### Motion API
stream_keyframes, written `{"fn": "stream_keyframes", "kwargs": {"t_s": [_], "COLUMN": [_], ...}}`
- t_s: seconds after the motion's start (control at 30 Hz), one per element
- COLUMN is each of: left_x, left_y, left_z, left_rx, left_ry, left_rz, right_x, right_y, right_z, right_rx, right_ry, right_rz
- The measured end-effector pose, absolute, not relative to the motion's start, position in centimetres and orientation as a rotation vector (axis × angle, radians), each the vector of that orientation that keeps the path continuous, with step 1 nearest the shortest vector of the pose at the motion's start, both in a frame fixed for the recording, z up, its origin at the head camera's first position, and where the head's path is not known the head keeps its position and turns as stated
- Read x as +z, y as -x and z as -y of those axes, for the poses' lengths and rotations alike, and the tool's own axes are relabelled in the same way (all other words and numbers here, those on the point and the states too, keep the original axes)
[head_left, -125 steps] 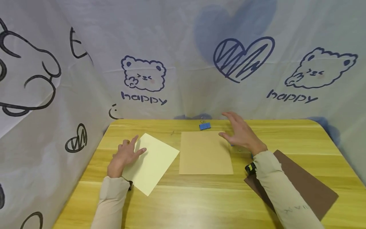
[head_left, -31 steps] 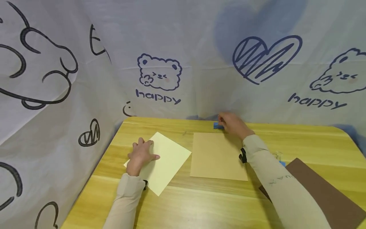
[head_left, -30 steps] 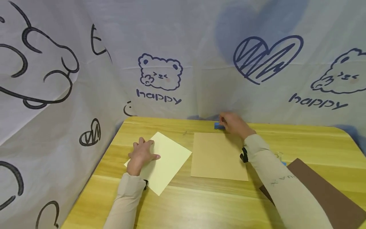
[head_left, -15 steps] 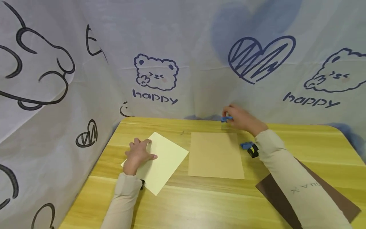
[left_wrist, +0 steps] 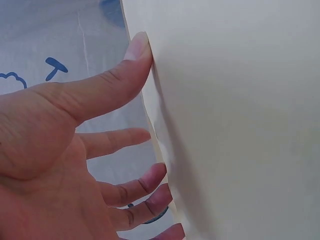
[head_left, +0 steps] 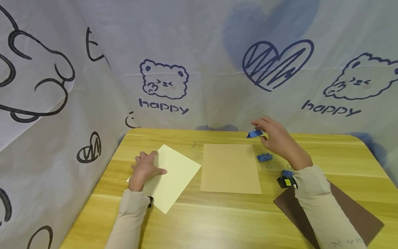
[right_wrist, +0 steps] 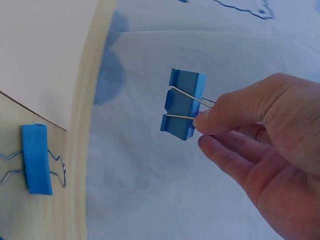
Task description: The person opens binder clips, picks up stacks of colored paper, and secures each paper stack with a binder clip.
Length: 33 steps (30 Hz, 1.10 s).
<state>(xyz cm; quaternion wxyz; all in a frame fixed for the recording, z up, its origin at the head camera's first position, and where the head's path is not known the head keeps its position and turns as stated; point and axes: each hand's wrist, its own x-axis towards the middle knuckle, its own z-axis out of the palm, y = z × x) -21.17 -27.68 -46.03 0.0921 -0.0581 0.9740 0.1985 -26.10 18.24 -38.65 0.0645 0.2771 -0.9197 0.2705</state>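
Note:
My right hand (head_left: 278, 140) pinches a blue binder clip (head_left: 255, 134) above the table's back edge. In the right wrist view the thumb and fingertips grip its wire handles, and the blue body (right_wrist: 184, 102) points away from the hand. My left hand (head_left: 144, 168), fingers spread, rests on the left part of a pale yellow sheet of paper (head_left: 177, 174) turned cornerwise. The left wrist view has the thumb and fingertips touching this sheet (left_wrist: 240, 120). Between the hands a tan square sheet (head_left: 230, 169) lies flat.
A second blue binder clip (head_left: 264, 157) lies right of the tan sheet. Nearer the right wrist is another blue clip (head_left: 287, 173), partly covered by the wristband. A dark brown sheet (head_left: 357, 211) lies under the right forearm. Printed cloth (head_left: 214, 100) hangs behind the table.
My right hand has reached the blue binder clip at the back edge, picked it up and carried it rightward. The left hand has settled onto the pale yellow sheet, which stays in place.

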Motion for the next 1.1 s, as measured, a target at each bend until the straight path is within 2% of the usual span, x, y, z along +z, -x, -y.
{"fn": "stream_keyframes", "kwargs": {"t_s": [0.43,1.1], "left_x": [-46.3,-46.0], "left_y": [21.3,21.2], "left_z": [26.9,27.8], "left_rx": [0.534,0.593], "left_ry": [0.171,0.15], "left_rz": [-2.883,-2.844], "right_x": [-39.7,-40.9], "right_y": [19.6,16.9], "right_z": [-23.1,-30.3], "right_rx": [0.979,1.07], "right_ry": [-0.401,-0.114], "right_rz": [2.714,2.649]}}
